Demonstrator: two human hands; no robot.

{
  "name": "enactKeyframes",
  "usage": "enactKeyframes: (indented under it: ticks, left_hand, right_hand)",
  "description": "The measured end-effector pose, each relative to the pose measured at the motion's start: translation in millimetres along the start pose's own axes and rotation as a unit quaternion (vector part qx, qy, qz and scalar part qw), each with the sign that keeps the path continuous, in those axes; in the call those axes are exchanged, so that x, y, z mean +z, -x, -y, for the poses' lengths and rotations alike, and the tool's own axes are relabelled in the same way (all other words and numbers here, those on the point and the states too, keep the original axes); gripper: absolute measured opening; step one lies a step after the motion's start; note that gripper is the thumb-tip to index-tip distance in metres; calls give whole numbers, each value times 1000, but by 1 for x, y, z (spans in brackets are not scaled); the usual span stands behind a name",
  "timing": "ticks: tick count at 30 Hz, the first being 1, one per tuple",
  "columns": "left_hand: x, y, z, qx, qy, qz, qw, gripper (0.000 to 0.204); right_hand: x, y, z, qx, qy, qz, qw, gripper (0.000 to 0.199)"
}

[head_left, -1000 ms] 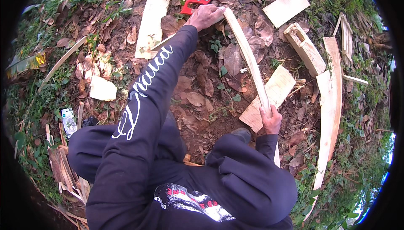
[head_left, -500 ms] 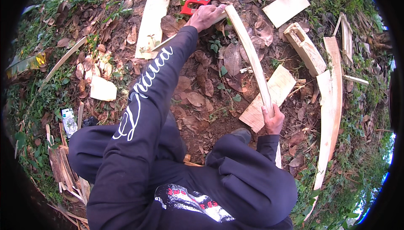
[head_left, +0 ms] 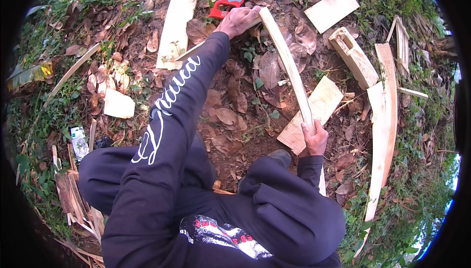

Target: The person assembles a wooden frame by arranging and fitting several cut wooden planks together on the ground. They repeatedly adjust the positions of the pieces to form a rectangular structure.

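My right hand (head_left: 315, 138) is closed around the lower part of a long, pale wooden strip (head_left: 289, 62). That strip slants up and left from beside my right knee, its far end by my left fingertips. My left hand (head_left: 239, 22), stretched far forward, is closed on another thin wooden strip (head_left: 189, 52), which passes partly hidden beneath my left forearm. The ends of the two strips meet or nearly meet at a corner; whether they are joined I cannot tell. Just beyond my left hand lies a handsaw (head_left: 229, 0) with a red handle and dark blade.
A short board (head_left: 314, 113) lies left of my right hand. Flat boards (head_left: 176, 27) (head_left: 331, 9), a hollowed wooden block (head_left: 355, 59) and long planks (head_left: 385, 116) rest on leafy ground. Split wood (head_left: 73, 194) is piled at left, near a white packet (head_left: 79, 141).
The far end of the long strip has shifted slightly left. My right hand's fingers have moved a little on the strip; my left hand stays nearly where it was.
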State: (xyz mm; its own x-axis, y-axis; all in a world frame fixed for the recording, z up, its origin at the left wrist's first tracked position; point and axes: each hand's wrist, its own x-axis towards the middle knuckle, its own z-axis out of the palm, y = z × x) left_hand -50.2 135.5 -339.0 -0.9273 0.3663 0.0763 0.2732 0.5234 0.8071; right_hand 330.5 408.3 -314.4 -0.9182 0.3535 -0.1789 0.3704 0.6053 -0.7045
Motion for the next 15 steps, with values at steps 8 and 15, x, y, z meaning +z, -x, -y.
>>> enactKeyframes:
  ticks: [8,15]
  left_hand:
    - [1,2,-13,-18,-71,7,997,62]
    - [-1,-4,-1,-22,-98,14,995,61]
  right_hand:
    - [-3,-1,-3,-26,11,-6,1000,33]
    - [6,41,23,-62,6,-96,993,16]
